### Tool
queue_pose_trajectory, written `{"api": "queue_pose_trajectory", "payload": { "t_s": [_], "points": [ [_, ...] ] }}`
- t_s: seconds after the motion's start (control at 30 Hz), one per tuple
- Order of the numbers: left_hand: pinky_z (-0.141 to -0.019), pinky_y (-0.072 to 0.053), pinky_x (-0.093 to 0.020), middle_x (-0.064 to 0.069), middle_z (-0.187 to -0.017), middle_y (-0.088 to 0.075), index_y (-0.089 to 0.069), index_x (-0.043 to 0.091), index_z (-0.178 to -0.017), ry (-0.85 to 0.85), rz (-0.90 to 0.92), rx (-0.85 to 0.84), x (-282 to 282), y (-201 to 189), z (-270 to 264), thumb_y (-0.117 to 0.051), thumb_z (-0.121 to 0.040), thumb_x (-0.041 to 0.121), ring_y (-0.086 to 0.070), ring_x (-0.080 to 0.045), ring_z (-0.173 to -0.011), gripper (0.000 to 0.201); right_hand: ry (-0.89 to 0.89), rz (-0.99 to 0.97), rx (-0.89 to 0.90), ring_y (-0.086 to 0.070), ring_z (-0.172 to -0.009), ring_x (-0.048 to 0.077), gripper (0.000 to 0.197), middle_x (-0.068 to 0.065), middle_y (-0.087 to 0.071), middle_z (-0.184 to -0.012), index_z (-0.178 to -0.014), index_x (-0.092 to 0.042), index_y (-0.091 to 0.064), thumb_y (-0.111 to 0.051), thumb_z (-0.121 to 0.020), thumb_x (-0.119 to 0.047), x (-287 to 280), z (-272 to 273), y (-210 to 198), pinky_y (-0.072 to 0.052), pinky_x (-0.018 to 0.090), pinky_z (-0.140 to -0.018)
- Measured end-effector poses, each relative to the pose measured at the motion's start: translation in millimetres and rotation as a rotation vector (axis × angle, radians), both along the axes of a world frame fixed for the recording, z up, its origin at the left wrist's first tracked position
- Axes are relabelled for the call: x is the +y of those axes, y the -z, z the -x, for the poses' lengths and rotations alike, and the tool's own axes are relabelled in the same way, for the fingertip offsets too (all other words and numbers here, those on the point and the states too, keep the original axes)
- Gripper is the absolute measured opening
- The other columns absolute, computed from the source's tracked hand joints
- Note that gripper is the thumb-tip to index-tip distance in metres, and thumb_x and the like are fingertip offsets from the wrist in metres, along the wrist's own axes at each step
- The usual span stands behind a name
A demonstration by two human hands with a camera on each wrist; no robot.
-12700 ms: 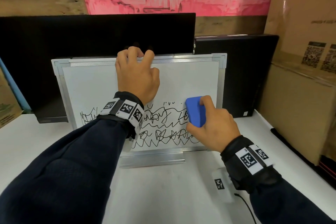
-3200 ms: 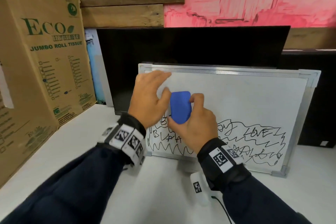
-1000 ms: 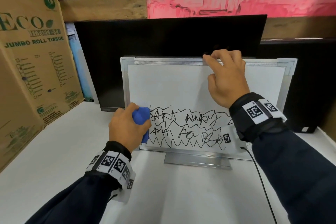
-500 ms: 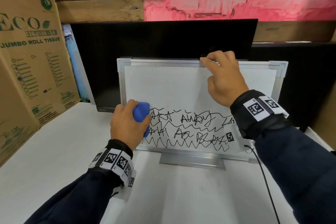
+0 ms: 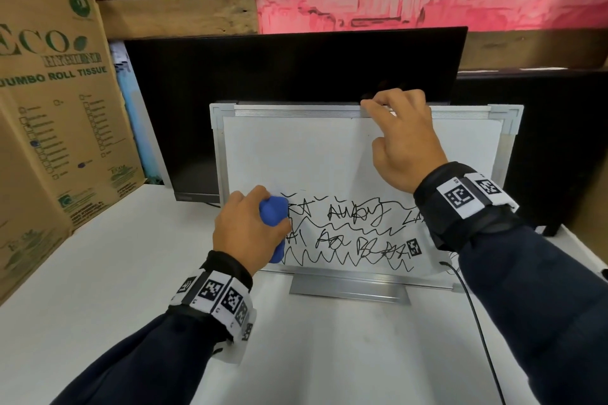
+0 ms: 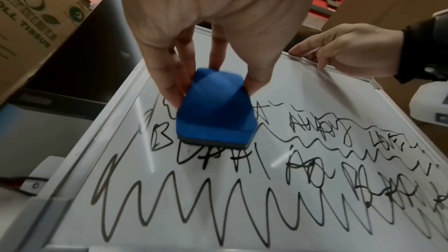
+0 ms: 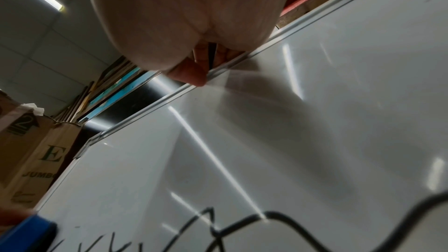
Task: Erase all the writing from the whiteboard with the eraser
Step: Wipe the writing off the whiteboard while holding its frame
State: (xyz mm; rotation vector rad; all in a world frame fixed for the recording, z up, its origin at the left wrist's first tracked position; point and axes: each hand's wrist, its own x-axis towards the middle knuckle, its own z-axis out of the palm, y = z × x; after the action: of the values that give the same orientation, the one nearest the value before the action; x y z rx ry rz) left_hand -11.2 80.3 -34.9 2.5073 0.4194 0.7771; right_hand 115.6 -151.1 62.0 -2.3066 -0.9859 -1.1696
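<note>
while right hand point(image 5: 403, 145) steadies whiteboard point(image 5: 306, 154), left hand point(image 5: 246, 233) presses eraser point(image 5: 273, 212).

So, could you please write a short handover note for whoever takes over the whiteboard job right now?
Left hand: grips the blue eraser, pressed on the whiteboard at the left end of the writing.
Right hand: fingers curled over the board's top frame, steadying it.
Board stands upright on the white table, against a black monitor.
Done: upper half is blank.
Left: scribbled words and zigzag lines across the lower half, left edge to right.
</note>
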Motion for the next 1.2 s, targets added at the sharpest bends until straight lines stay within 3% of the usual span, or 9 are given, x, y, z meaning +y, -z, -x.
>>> {"api": "queue_pose_trajectory", "payload": {
  "t_s": [0.13,0.3,0.47,0.63,0.8,1.0,1.2],
  "points": [
    [-0.079,-0.040,-0.029,-0.002,-0.106,-0.053,-0.056,0.023,-0.126,-0.025,0.019,-0.108,-5,-2,-3,-0.077,-0.084,0.043,-0.050,-0.018,-0.089,0.051,0.005,0.005,0.003,-0.042,-0.115,0.038,0.057,0.012,-0.054,-0.124,-0.130,-0.004,-0.058,-0.048,-0.074,-0.002,1,2,0,-0.040,0.043,-0.093],
    [-0.071,-0.041,-0.028,-0.001,-0.098,-0.053,-0.057,0.025,-0.110,0.057,-0.011,0.028,-13,-7,-6,-0.078,-0.081,0.042,-0.056,-0.020,-0.083,0.040,0.002,-0.007,-0.007,-0.042,-0.114,0.037,0.058,0.012,-0.054,-0.124,-0.130,-0.004,-0.059,-0.045,-0.073,-0.006,2,1,1,-0.038,0.042,-0.092],
    [-0.073,-0.044,-0.030,-0.001,-0.103,-0.050,-0.054,0.025,-0.117,0.039,-0.011,-0.044,-18,-9,-8,-0.076,-0.083,0.046,-0.054,-0.021,-0.086,0.046,0.017,-0.005,-0.016,-0.042,-0.113,0.036,0.058,0.012,-0.054,-0.124,-0.129,-0.005,-0.059,-0.045,-0.073,-0.008,2,2,1,-0.033,0.037,-0.090],
    [-0.069,-0.044,-0.030,0.000,-0.098,-0.049,-0.052,0.027,-0.106,0.109,-0.020,0.051,-26,-11,-12,-0.077,-0.080,0.043,-0.056,-0.021,-0.082,0.039,0.026,0.011,-0.004,-0.041,-0.114,0.035,0.058,0.010,-0.053,-0.125,-0.130,-0.006,-0.058,-0.045,-0.074,-0.012,2,1,0,-0.028,0.034,-0.090],
    [-0.072,-0.043,-0.029,0.002,-0.103,-0.047,-0.054,0.027,-0.117,0.077,-0.022,-0.068,-29,-10,-10,-0.076,-0.083,0.043,-0.053,-0.020,-0.086,0.043,0.035,0.010,-0.005,-0.041,-0.114,0.034,0.057,0.010,-0.053,-0.126,-0.130,-0.006,-0.058,-0.046,-0.074,-0.011,2,2,1,-0.028,0.033,-0.089],
    [-0.069,-0.041,-0.029,0.002,-0.098,-0.045,-0.053,0.026,-0.110,0.128,-0.040,0.080,-37,-10,-9,-0.075,-0.082,0.044,-0.052,-0.019,-0.080,0.040,0.047,0.021,0.013,-0.041,-0.117,0.034,0.058,0.010,-0.052,-0.127,-0.132,-0.007,-0.057,-0.047,-0.075,-0.012,2,2,1,-0.035,0.038,-0.091],
    [-0.070,-0.041,-0.029,0.002,-0.102,-0.045,-0.054,0.025,-0.113,0.088,-0.032,-0.015,-41,-10,-10,-0.074,-0.084,0.043,-0.052,-0.019,-0.082,0.040,0.052,0.022,0.026,-0.041,-0.118,0.034,0.059,0.010,-0.052,-0.128,-0.133,-0.007,-0.056,-0.047,-0.075,-0.014,3,4,1,-0.030,0.033,-0.091]
  ]
}}
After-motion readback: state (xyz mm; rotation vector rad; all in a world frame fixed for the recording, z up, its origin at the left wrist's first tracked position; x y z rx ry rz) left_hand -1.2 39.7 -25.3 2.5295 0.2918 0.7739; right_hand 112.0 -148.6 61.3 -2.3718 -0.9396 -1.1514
